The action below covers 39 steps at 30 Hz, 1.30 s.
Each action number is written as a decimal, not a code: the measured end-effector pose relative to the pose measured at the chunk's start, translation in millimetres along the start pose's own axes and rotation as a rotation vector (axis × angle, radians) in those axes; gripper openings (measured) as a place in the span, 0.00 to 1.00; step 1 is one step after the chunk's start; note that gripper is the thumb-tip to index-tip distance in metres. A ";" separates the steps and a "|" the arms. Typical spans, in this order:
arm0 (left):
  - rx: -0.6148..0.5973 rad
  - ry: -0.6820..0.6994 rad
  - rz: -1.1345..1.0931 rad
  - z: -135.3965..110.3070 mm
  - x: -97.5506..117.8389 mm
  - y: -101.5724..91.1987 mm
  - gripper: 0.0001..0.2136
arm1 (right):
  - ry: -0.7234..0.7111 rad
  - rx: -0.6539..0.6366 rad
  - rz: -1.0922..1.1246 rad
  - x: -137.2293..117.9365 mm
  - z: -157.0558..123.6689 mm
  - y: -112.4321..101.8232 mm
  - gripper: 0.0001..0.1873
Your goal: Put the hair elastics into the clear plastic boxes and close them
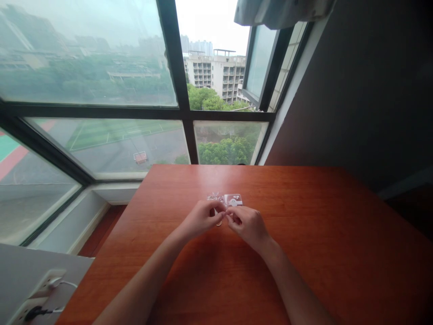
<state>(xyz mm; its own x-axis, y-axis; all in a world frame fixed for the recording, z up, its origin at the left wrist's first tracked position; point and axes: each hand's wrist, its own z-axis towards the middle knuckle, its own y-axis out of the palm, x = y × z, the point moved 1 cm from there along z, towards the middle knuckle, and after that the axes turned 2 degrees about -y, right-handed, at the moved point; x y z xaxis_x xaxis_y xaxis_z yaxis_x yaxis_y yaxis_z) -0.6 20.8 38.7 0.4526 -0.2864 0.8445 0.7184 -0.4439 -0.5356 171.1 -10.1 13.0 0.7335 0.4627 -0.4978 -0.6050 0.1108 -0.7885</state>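
Note:
My left hand (207, 215) and my right hand (246, 222) meet fingertip to fingertip above the middle of the table. Both are closed in a pinch; whatever sits between the fingers is too small to make out. Just beyond them lies a white card (234, 198) with dark marks, partly covered by my right hand. Left of the card is a group of small ring-like pieces (215, 197) on something clear or pale. Below my left fingertips a small gold-coloured round piece (218, 224) shows in part.
The reddish-brown wooden table (304, 216) spreads out on all sides of my hands. Its far edge lies by large dark-framed windows (186, 90), one pane standing open. A wall socket with plugs (47, 289) is at the lower left, and a dark wall (365, 90) rises on the right.

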 end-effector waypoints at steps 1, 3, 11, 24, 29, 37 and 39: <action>0.026 0.009 0.030 0.2 -1.7 0.2 0.08 | 0.003 -0.008 0.004 0.5 0.2 0.2 0.09; 0.103 0.027 0.135 0.6 -5.7 -0.9 0.06 | 0.009 -0.034 -0.001 1.2 0.3 0.8 0.09; 0.254 0.029 0.473 -0.3 -17.8 -10.7 0.06 | 0.003 -0.248 -0.063 -2.3 -2.7 7.0 0.09; 0.262 0.051 0.485 -1.5 -19.2 -19.8 0.05 | 0.049 -0.352 -0.119 -1.7 -3.8 15.9 0.08; 0.243 0.070 0.437 -1.3 -18.1 -18.4 0.05 | 0.061 -0.307 -0.091 -2.7 -2.2 11.0 0.07; 0.141 0.036 0.282 -0.5 -16.4 -12.9 0.07 | 0.033 -0.065 -0.022 1.9 -0.6 5.8 0.05; 0.118 0.024 0.235 -0.1 -14.7 -10.3 0.08 | 0.011 -0.014 -0.008 2.3 -0.7 6.0 0.05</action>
<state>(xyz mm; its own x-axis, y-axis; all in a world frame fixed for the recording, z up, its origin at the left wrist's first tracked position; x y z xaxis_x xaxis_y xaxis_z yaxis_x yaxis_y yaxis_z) -14.8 29.4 31.8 0.6027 -0.3907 0.6958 0.6523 -0.2610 -0.7116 169.4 -9.1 6.9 0.7418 0.4520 -0.4955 -0.5948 0.1019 -0.7974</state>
